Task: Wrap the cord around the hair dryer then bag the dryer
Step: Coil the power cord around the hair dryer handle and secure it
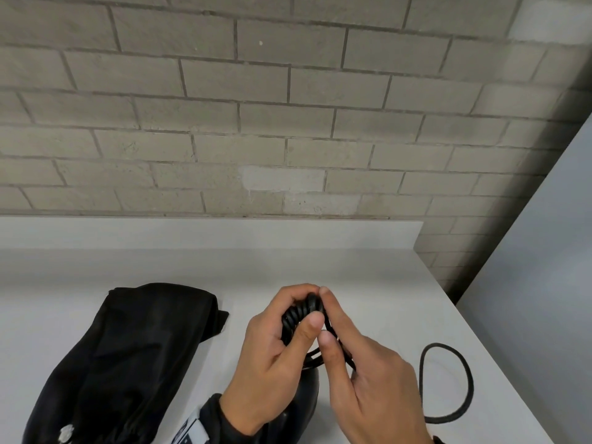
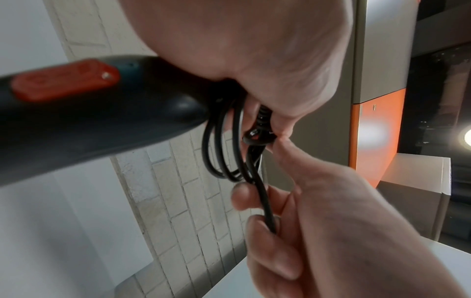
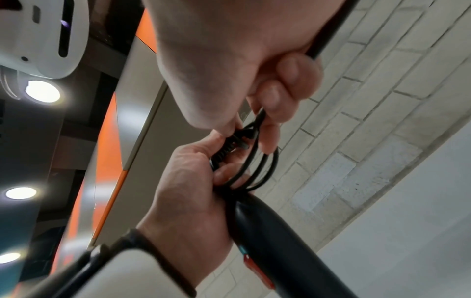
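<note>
The hair dryer [image 1: 301, 402] is held above the near worktop [image 1: 368, 277], handle pointing away, with cord [image 1: 302, 310] loops bunched at its far end. The left hand [image 1: 272, 357] clamps handle and loops; the right hand [image 1: 362, 373] pinches the loose cord just right of them. Slack trails right; the black bag [image 1: 128, 354] lies left, nearer the left hand.

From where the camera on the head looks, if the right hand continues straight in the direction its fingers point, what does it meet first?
The right hand points up and leftward, and its fingertips already touch the cord coiled at the hair dryer handle's end, which the left hand grips. So probably the coils and left fingers come first.
</note>
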`<state>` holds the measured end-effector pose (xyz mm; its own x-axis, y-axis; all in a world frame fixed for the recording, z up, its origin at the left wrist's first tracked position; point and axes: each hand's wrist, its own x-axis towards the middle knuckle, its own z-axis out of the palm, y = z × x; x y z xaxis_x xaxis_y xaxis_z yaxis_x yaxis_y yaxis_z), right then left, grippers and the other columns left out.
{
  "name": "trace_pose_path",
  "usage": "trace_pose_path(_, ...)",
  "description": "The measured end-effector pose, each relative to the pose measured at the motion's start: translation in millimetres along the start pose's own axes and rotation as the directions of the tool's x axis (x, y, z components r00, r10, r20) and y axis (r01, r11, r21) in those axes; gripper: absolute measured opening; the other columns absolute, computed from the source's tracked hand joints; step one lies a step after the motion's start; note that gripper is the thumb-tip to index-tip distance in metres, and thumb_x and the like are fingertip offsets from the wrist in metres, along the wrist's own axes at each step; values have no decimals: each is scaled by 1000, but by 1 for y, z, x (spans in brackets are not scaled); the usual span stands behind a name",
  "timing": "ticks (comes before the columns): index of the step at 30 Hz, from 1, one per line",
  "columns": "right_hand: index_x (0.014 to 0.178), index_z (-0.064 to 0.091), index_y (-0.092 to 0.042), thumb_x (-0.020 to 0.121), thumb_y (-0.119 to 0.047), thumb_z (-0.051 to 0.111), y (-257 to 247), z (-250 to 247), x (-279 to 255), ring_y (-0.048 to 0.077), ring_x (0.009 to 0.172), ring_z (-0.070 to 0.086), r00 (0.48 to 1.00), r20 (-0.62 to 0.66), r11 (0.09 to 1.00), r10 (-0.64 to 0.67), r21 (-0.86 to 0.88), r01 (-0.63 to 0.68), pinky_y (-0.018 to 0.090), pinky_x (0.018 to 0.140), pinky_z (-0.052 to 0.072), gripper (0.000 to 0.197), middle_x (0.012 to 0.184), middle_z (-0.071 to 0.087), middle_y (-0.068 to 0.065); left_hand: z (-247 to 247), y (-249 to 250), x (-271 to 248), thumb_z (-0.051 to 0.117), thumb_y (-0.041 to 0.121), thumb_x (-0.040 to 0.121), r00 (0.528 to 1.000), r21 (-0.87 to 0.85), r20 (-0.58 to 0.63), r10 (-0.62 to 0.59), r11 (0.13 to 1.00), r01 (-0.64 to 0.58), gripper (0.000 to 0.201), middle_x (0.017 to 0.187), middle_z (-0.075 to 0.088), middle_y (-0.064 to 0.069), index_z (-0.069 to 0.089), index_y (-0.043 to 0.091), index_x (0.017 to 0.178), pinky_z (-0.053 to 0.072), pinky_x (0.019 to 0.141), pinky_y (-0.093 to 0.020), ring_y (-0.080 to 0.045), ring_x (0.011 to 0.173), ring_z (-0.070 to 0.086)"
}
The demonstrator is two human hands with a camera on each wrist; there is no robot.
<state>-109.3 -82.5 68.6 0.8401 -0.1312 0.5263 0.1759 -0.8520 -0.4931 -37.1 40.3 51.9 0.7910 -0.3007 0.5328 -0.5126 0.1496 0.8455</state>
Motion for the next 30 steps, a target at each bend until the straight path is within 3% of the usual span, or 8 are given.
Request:
trace_pose_path(3, 144, 26, -56, 97, -56, 29, -2, -8, 3, 4, 47, 49, 998, 56, 993, -3, -120, 9, 16, 42, 43, 47, 51, 47, -11, -1, -1, -1, 55, 37, 94, 1000, -5, 18, -17, 1000, 17, 26, 104, 72, -11, 63, 28, 117, 57, 82, -42, -27, 94, 70)
trace_pose_path(5, 145, 23, -57, 98, -57, 27, -2, -12, 6, 4, 45, 48, 996, 94, 986, 13, -168, 3, 16, 38, 42, 48, 52, 47, -11, -1, 0, -1, 56, 36, 94, 1000, -1, 18, -18, 1000, 18, 25, 100, 71, -11, 63, 27, 116, 57, 78, -41, -26, 89, 70)
trace_pose_path(9, 145, 28, -54, 98, -55, 27, -1, -12, 11, 5, 42, 45, 993, 115, 985, 21, -173, -1, 17, 36, 39, 47, 56, 44, -10, -1, 1, 0, 57, 30, 94, 1000, -20, 5, 2, 1000, -2, 23, 84, 68, 7, 64, 20, 113, 49, 66, -17, -7, 72, 63)
trace_pose_path(14, 129, 59, -44, 96, -51, 42, 3, -7, 9, 7, 46, 42, 999, -39, 1000, -21, -6, 21, 19, 40, 37, 38, 57, 43, -7, -1, 2, 0, 58, 14, 95, 1000, -86, 23, -3, 996, 5, 18, 78, 66, 18, 63, 8, 112, 41, 60, -3, 5, 60, 58)
trace_pose_path(19, 112, 72, -39, 88, -48, 60, 9, 1, 12, 3, 48, 42, 985, -171, 977, -21, 204, 56, 20, 41, 37, 27, 54, 48, -12, -4, 3, 1, 58, 26, 90, 1000, -194, 14, -24, 981, 26, 30, 75, 64, 18, 61, 5, 111, 41, 58, -3, 4, 58, 57)
trace_pose_path(23, 109, 74, -39, 85, -50, 67, 12, -1, 15, 8, 55, 55, 993, -118, 955, -8, 294, 43, 21, 47, 43, 27, 59, 58, -14, -3, 5, 0, 57, 27, 89, 999, -244, 19, -48, 968, 51, 33, 70, 61, 19, 59, 3, 111, 41, 56, -4, 3, 56, 56)
trace_pose_path(28, 110, 73, -38, 85, -55, 64, 13, -4, 17, 7, 52, 50, 994, -103, 952, -25, 301, 55, 21, 44, 39, 31, 57, 55, -13, -1, 9, 1, 59, 31, 89, 997, -242, 41, -57, 968, 66, 36, 77, 61, 17, 59, 8, 117, 41, 58, -3, 3, 57, 56)
trace_pose_path(30, 110, 73, -38, 86, -57, 62, 11, -7, 18, 7, 51, 49, 995, -102, 955, -24, 292, 53, 23, 42, 40, 33, 56, 54, -13, 1, 11, 2, 63, 44, 89, 998, -209, 44, -47, 976, 55, 43, 81, 63, 13, 60, 14, 120, 44, 59, -8, 0, 60, 57)
